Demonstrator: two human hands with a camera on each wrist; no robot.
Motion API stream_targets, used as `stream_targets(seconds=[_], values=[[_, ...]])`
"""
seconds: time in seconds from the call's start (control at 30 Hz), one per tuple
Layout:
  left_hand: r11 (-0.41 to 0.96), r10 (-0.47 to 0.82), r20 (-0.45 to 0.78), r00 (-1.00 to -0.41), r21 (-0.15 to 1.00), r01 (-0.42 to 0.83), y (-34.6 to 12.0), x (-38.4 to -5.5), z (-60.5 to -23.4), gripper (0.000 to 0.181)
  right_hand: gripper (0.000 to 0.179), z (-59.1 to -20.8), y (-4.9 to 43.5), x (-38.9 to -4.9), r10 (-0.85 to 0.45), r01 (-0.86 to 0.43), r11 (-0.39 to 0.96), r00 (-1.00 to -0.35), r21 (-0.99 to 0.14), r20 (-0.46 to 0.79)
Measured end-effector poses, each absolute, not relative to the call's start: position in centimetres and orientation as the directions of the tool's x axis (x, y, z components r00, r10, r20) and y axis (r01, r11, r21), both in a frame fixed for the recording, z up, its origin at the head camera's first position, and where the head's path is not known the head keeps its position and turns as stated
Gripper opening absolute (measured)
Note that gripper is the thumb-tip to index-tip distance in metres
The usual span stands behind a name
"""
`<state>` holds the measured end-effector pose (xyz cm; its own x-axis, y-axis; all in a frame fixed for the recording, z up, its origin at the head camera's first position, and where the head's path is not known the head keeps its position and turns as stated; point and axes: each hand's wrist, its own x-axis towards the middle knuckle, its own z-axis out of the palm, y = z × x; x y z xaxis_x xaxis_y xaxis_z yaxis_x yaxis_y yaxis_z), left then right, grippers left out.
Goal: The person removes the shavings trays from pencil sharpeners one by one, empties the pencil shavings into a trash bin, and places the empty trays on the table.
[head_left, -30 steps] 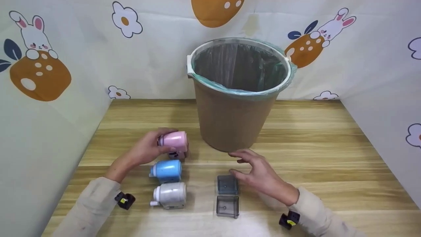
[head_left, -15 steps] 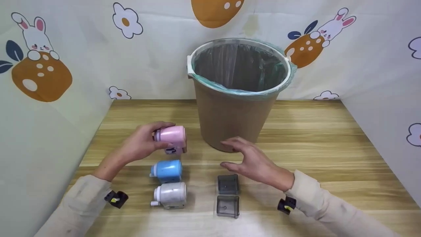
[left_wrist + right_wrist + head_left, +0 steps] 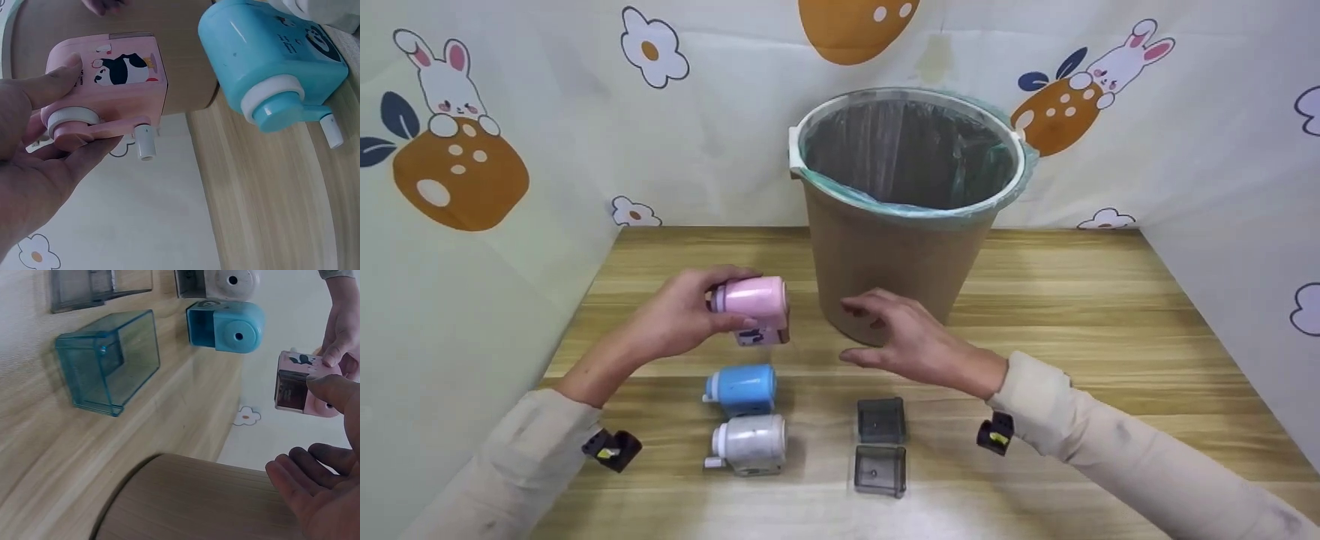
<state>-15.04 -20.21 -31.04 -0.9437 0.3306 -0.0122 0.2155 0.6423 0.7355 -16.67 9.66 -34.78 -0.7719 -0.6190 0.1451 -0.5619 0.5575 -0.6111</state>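
My left hand grips a pink crank pencil sharpener above the table, thumb on its near side. A penguin picture and a white-tipped crank show in the left wrist view. Its dark shavings drawer sits in the body. To its right my right hand hovers with thumb and fingers spread, holding nothing. A blue pencil sharpener and a white pencil sharpener lie nearer on the table. The blue one's drawer slot is open. Two see-through shavings drawers, one bluish and one grey, lie right of them.
A large brown trash bin with a greenish plastic liner stands at the back middle, just behind my right hand. Patterned cloth walls enclose the wooden table at the back and both sides.
My left hand has lifted the pink pencil sharpener up and away from the blue one. My right hand has moved up and left, from beside the drawers toward the pink sharpener.
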Motion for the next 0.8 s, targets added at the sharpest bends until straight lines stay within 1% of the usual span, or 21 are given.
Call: stream_targets(seconds=[0.13, 0.23, 0.5, 0.8], values=[[0.641, 0.324, -0.033, -0.945, 0.743, 0.194, -20.1, -15.0, -30.3, 0.06, 0.066, -34.2, 9.1, -17.2, -0.606, -0.52, 0.574, -0.789, -0.633, 0.098], [0.643, 0.326, -0.028, -0.945, 0.74, 0.2, -20.1, -15.0, -30.0, 0.06, 0.069, -33.9, 8.6, -17.5, -0.61, -0.515, 0.589, -0.789, -0.623, 0.076], [0.654, 0.342, -0.013, -0.94, 0.722, 0.227, -19.9, -14.4, -29.0, 0.061, 0.074, -33.2, 7.1, -18.2, -0.637, -0.536, 0.576, -0.768, -0.618, 0.073], [0.662, 0.335, 0.017, -0.942, 0.708, 0.248, -19.8, -14.0, -27.3, 0.059, 0.078, -32.3, 5.6, -18.5, -0.624, -0.483, 0.577, -0.781, -0.658, 0.027]])
